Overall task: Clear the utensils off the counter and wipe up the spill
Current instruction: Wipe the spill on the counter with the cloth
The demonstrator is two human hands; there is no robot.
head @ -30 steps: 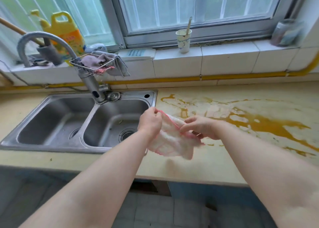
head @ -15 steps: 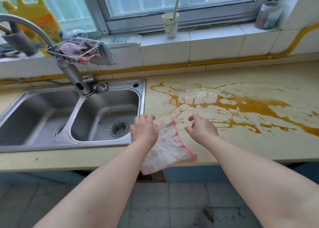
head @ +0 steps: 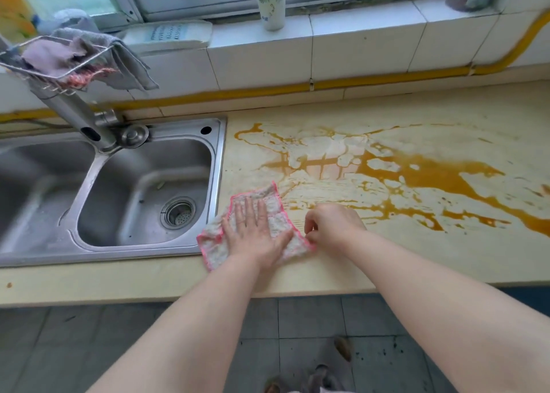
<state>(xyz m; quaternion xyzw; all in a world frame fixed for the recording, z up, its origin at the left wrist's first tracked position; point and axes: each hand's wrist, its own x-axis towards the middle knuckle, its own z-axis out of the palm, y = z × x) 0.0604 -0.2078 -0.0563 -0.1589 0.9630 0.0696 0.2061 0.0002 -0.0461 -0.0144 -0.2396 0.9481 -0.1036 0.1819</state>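
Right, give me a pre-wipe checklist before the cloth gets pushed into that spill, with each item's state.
1. Cloth spread flat on the counter: ok.
2. Left hand pressing palm down on the cloth: ok.
3. Right hand pinching the cloth's right corner: ok.
4. Utensils off the counter in the wipe path: ok, none visible there.
5. Spill reached by the cloth: not ok, the main orange pool lies further right.
6. Cloth damp enough: cannot tell.
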